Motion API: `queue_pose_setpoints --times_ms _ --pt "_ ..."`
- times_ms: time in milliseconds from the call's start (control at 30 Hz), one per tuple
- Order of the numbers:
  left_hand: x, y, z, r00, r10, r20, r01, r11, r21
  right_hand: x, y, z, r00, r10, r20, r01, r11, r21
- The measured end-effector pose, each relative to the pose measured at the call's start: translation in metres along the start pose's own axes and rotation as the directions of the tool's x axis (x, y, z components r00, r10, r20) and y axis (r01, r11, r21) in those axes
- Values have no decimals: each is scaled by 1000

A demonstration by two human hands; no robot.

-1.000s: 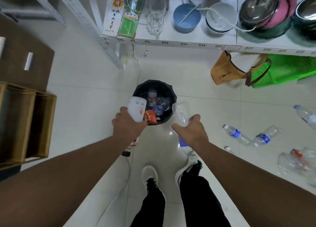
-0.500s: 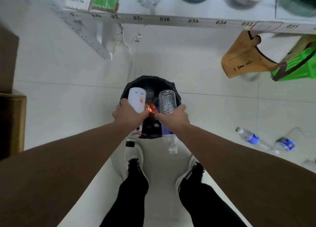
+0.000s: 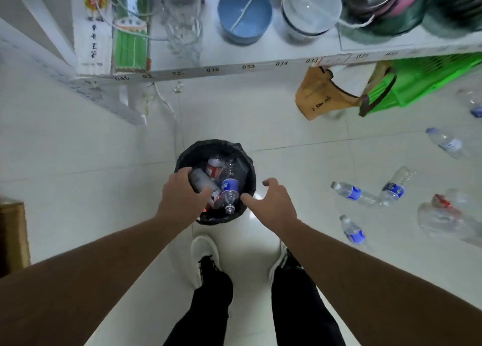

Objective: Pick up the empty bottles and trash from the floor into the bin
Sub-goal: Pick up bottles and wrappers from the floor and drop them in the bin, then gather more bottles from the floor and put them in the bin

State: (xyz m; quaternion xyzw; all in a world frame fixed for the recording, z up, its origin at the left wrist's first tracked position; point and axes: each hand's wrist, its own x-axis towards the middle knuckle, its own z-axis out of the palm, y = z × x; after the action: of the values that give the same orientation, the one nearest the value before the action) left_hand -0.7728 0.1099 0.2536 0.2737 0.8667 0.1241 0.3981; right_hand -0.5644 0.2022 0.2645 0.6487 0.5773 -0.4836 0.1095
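The bin (image 3: pixel 245 160) holds a blue-labelled bottle (image 3: pixel 229 186). Over its near rim, the left hand (image 3: pixel 182 199) curls around a white bottle (image 3: pixel 202 181). Right of it, the right hand (image 3: pixel 271 199) hovers spread, holding nothing.

A shop or stockroom: a white metal shelf (image 3: pixel 260 66) with numbered edge labels carries bowls (image 3: pixel 243 19), glasses (image 3: pixel 182 32) and boxed goods (image 3: pixel 91 32) above a tiled floor (image 3: pixel 78 150).

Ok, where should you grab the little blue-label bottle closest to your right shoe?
Probably round the middle, at its blue label. The small bottle lies flat on the floor, cap pointing away, nothing touching it. The right hand is open, so reach down from above, fingers across its width.
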Motion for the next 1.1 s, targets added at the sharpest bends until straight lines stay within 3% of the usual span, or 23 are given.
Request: queue_pose_setpoints --times_ms 300,467,700,1100 --pt "-61 77 1 958 226 178 -256 951 172 -84 96 -96 975 185 -121 -178 981 72" --pt "-97 130 29 927 243 286 -314 920 233 -116 170 -144 935 298 -190 -257 942 216" --pt "-149 192 130 880 339 334 -449 824 346 -157 294 -193 897 381 -224 -303 900 314" --pt "-259 310 291 790 377 483 -590 681 434 -229 474 -277 843 481 -242 -345 827 443"
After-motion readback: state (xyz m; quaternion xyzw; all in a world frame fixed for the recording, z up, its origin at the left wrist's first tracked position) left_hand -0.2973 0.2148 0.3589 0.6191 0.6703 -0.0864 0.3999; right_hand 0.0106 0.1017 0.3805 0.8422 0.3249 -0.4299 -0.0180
